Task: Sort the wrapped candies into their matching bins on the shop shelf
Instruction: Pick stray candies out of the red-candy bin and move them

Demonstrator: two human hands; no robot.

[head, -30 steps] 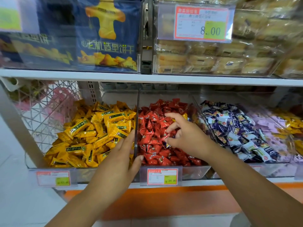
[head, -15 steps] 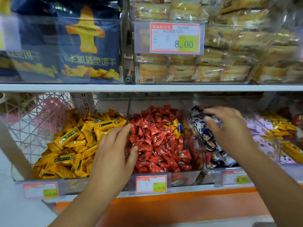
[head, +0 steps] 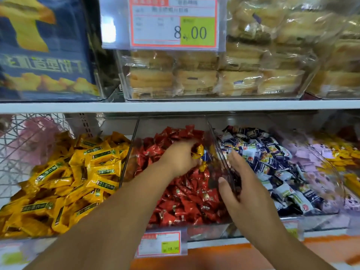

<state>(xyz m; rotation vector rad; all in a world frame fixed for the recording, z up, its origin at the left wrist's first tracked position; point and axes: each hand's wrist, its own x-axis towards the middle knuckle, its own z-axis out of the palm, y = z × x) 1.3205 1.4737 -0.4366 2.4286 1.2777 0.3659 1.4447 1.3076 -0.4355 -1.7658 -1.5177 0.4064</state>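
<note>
- Price tag (head: 159, 244) sits on the shelf edge, closest to me.
- My right hand (head: 245, 190) lies straight-fingered along the clear divider (head: 214, 141), thumb on the red side, gripping nothing.
- My left hand (head: 181, 158) is in the red bin (head: 206, 231), fingers curled round a stray yellow candy (head: 197, 152) on the red pile.
- Yellow pile (head: 58, 182) is left, blue pile (head: 272, 162) right.
- Up top, there are wrapped cakes (head: 194, 78) and an 8.00 tag (head: 173, 22).

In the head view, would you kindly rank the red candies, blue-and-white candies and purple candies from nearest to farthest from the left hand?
1. red candies: middle bin, under the left hand gripping a yellow candy.
2. blue-and-white candies: next bin right.
3. purple candies: farther right.
</note>
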